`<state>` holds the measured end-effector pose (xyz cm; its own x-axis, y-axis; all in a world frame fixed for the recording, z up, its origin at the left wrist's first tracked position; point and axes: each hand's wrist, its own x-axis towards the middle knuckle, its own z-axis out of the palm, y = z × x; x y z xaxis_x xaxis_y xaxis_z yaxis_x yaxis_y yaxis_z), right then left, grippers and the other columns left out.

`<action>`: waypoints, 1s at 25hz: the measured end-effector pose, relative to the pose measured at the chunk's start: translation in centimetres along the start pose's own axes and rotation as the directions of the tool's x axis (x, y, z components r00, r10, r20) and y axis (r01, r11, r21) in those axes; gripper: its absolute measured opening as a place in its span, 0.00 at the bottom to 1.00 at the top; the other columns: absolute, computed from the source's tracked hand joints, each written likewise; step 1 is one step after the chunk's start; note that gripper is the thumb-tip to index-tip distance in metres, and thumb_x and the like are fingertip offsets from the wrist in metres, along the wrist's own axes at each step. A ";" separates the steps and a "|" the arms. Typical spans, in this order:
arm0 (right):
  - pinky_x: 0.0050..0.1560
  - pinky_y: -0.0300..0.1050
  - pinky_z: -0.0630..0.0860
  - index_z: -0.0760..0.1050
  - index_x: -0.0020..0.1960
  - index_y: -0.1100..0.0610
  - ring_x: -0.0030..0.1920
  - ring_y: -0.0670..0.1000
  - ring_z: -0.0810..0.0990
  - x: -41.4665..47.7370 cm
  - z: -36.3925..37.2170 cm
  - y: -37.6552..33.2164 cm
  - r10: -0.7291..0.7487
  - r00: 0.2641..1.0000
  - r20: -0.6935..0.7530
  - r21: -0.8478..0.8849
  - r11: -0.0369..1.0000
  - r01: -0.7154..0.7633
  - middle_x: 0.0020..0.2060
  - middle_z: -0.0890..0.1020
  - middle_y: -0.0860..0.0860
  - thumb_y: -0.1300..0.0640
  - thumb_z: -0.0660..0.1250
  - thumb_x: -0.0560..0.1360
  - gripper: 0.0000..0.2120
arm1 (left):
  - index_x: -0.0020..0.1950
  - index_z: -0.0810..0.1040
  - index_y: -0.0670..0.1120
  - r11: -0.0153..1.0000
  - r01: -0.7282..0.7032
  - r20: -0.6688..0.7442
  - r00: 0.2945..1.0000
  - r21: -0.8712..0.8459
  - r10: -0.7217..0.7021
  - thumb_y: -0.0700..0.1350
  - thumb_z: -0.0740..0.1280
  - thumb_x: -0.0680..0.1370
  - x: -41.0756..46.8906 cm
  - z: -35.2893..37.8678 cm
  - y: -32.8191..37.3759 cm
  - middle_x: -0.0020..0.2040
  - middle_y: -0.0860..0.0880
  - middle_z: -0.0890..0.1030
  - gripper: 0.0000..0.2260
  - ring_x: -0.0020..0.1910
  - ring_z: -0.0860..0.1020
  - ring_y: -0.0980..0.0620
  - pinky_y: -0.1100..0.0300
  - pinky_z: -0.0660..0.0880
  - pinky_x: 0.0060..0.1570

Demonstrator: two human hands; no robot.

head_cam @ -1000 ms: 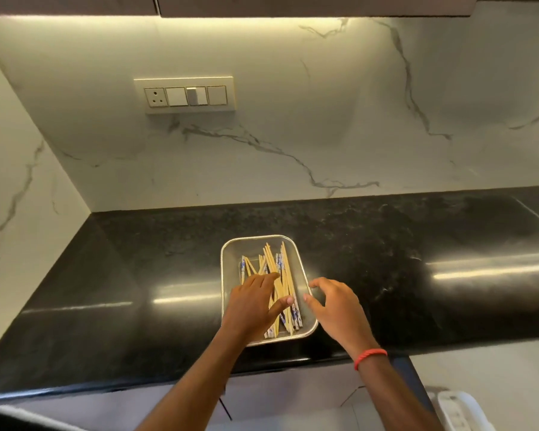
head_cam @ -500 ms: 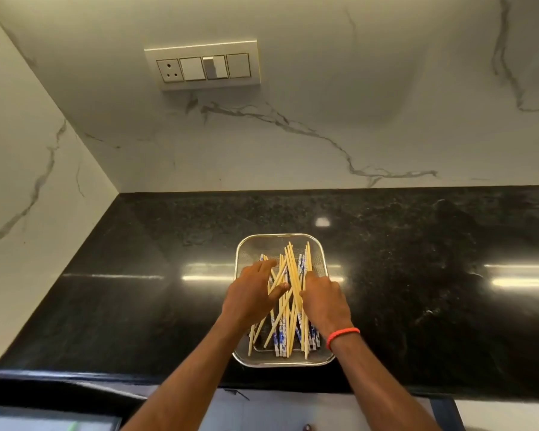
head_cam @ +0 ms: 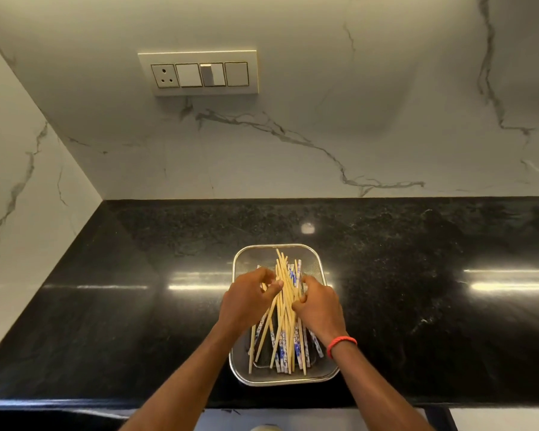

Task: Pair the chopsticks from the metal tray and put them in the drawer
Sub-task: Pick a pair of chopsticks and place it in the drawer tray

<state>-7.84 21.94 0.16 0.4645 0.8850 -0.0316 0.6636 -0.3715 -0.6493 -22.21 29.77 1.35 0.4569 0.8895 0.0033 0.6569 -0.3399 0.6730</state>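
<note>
Above tray [head_cam: 281, 382]: left hand [head_cam: 246, 301], right hand [head_cam: 320, 307] grip chopsticks [head_cam: 284, 270].

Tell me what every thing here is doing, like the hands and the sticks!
left hand: pinching chopsticks.
right hand: fingers curled on chopsticks.
chopsticks: jumbled in the metal tray, unpaired.
metal tray: resting on the black counter.
wall socket: nothing plugged in.

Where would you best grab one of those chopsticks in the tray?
Probably mid-shaft on a top chopstick, pinched from above: the sticks lie crossed in a pile, and the metal tray has walls closing off their ends and sides.
</note>
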 end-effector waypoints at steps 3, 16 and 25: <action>0.38 0.38 0.77 0.83 0.49 0.49 0.37 0.41 0.79 0.5 -1.1 -0.9 -0.084 0.988 -0.128 0.196 0.974 0.108 0.35 0.80 0.42 0.56 0.71 0.73 0.06 | 0.51 0.82 0.48 0.861 0.223 0.158 0.973 -0.457 -0.167 0.55 0.63 0.82 0.2 -1.0 0.3 0.43 0.47 0.86 0.13 0.35 0.83 0.57 0.63 0.79 0.36; 0.54 0.37 0.75 0.78 0.61 0.46 0.54 0.42 0.75 -1.5 -1.5 -2.9 -0.439 0.898 0.037 -0.035 0.897 0.440 0.51 0.80 0.46 0.57 0.61 0.80 0.13 | 0.62 0.80 0.40 0.242 0.568 0.552 0.822 -0.786 -0.138 0.51 0.62 0.83 -0.7 -1.4 -0.2 0.58 0.34 0.83 0.17 0.50 0.85 0.37 0.40 0.84 0.44; 0.53 0.40 0.79 0.74 0.67 0.51 0.48 0.44 0.81 0.8 0.2 -0.6 -0.024 0.999 0.034 -0.004 1.000 0.024 0.52 0.84 0.49 0.54 0.67 0.78 0.17 | 0.61 0.80 0.39 0.310 0.526 0.478 0.850 -0.792 -0.223 0.44 0.64 0.82 -1.6 -1.8 -1.0 0.51 0.40 0.87 0.11 0.44 0.86 0.39 0.44 0.85 0.40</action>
<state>-7.93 22.92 0.39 0.4284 0.9026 -0.0417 0.6768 -0.3511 -0.6471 -24.65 29.22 1.98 0.5284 0.6859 -0.5004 -0.0310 0.6045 0.7960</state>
